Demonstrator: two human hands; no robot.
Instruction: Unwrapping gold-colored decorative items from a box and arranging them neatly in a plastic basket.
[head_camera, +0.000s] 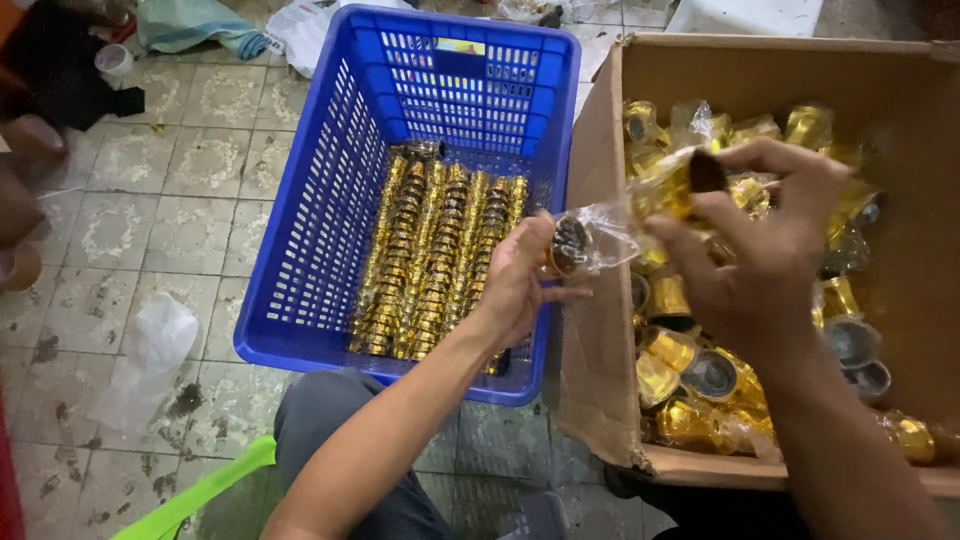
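Over one cardboard box (600, 330), two hands pinching one plastic-wrapped gold stack (640, 210).

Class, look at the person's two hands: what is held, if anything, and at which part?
Both hands hold one clear plastic sleeve of stacked gold cups: the left hand grips its lower end, the right hand its upper end.

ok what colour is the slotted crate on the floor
Blue: the slotted crate shows best in the head view, with gold stacks inside.
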